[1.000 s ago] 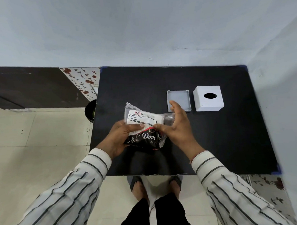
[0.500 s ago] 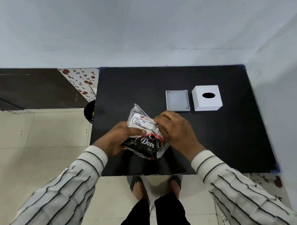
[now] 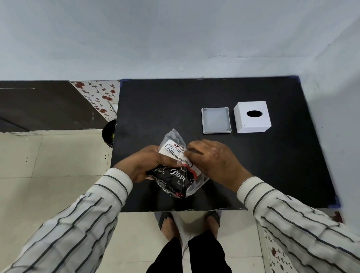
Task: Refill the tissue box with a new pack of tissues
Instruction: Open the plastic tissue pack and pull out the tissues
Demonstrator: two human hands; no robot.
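A: Tissue pack [image 3: 177, 171], where?
B: Held over the near part of the black surface [image 3: 278, 173], between both hands, tilted.
A: Fingers?
B: Left hand [image 3: 144, 165] curled tight around the pack's left side, thumb on top. Right hand [image 3: 213, 162] fingers bent, pinching the clear wrapper at the white label.
A: Text?
B: "Dov" in white script on black; a red "CP" logo on the label, rest too small.
A: Box?
B: White tissue box [image 3: 252, 117] and grey tray [image 3: 216, 120] side by side, well beyond the hands.

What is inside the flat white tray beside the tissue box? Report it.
The tray shows only its bare floor and low walls. The box beside it shows a dark oval hole; its inside cannot be seen.
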